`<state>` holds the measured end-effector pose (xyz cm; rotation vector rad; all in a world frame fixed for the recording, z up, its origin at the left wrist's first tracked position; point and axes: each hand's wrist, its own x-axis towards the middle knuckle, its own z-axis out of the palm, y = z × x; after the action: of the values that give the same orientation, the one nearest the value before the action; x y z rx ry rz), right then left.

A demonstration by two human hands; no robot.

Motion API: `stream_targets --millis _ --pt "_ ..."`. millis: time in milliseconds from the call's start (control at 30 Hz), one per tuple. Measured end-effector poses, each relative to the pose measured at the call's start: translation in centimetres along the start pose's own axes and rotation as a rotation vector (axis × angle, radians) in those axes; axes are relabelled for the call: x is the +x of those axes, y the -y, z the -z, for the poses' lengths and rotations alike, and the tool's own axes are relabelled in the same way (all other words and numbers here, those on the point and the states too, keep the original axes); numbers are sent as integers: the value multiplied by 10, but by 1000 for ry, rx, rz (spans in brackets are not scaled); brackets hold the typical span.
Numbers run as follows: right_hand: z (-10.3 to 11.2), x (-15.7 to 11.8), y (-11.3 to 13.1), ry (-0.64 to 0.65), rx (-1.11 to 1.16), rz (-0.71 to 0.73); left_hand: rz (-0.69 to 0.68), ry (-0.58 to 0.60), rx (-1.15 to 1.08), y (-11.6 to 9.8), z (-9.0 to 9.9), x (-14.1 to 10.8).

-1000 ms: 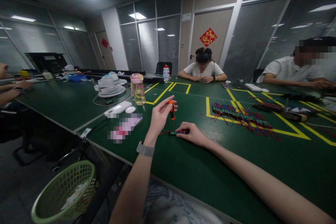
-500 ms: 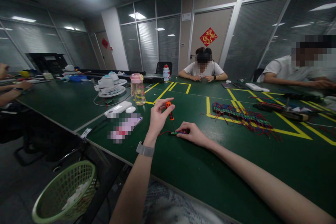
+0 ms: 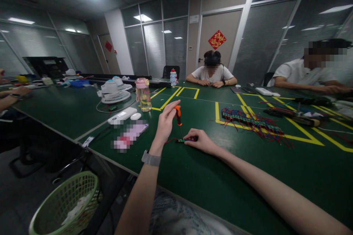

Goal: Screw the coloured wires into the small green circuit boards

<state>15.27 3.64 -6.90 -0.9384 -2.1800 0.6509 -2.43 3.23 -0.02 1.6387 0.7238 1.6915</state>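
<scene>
My left hand (image 3: 164,122) is beside the orange-and-black handle of a screwdriver (image 3: 178,115), its fingers fairly straight against it and the thumb mostly hidden. The screwdriver stands nearly upright, and its thin shaft runs down to a small green circuit board (image 3: 180,141) on the table. Whether the tip sits in a screw is too small to tell. With fingertips pinched, my right hand (image 3: 202,141) holds the board's right end against the table top. A red wire (image 3: 171,140) leads off the board to the left, and dark wires show under the right fingers.
To the right lies a row of wired circuit boards (image 3: 250,122) within yellow tape. A pink-lidded bottle (image 3: 143,97), white fans (image 3: 114,91), a white power strip (image 3: 122,115) and a phone (image 3: 132,135) stand left. A green basket (image 3: 91,181) is below the table edge. Other people sit around.
The left fingers have straightened along the screwdriver handle, and the thumb has gone from its front side. My right hand stays on the board. The whole view has shifted slightly.
</scene>
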Motion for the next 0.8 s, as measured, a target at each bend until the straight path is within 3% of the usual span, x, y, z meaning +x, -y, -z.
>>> stream_targets --millis 100,267,433,600,733,800 --pt "0 0 0 0 2 -5 46 9 -71 -1 -1 0" --pt "-1 0 -2 -11 10 1 -35 -72 131 -3 0 0" --pt "-2 0 -5 -11 9 12 20 8 -71 -2 -2 -1" --pt "-1 0 -4 -10 10 8 -48 -80 96 -4 -1 -1" --pt "-1 0 -2 -13 15 -7 30 2 -117 -2 -2 0" --pt "-1 0 -1 -13 11 -9 49 -18 -121 -2 -2 0"
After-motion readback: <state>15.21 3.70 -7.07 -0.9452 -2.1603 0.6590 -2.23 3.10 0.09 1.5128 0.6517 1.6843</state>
